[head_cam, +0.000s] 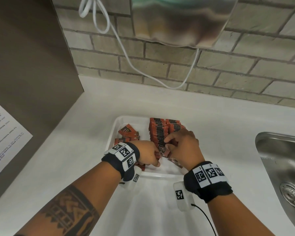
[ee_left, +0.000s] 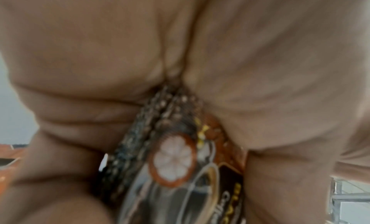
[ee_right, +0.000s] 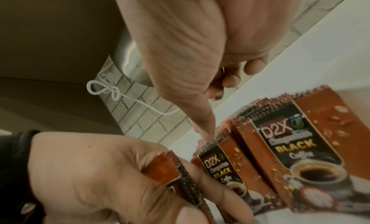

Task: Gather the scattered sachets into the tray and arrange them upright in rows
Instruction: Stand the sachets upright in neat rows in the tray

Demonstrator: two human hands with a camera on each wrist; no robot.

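A white tray [head_cam: 115, 126] sits on the white counter. Two rows of upright red and black coffee sachets [head_cam: 158, 130] fill its right part; the same upright sachets [ee_right: 290, 148] show close up in the right wrist view. Several loose sachets [head_cam: 126, 132] lie flat at the tray's left. My left hand [head_cam: 156, 159] grips a small bundle of sachets [ee_left: 176, 156] over the tray's near part; the bundle [ee_right: 180, 172] also shows in the right wrist view. My right hand [head_cam: 167, 143] pinches the near sachet of the left row, thumb [ee_right: 202, 121] on its top edge. More sachets lie partly hidden under both hands.
A steel sink [head_cam: 283, 167] is set into the counter at the right. A white cable [head_cam: 126, 57] hangs along the brick wall behind the tray, under a shiny metal unit [head_cam: 177, 19]. A brown panel with a printed sheet [head_cam: 3, 133] stands at the left.
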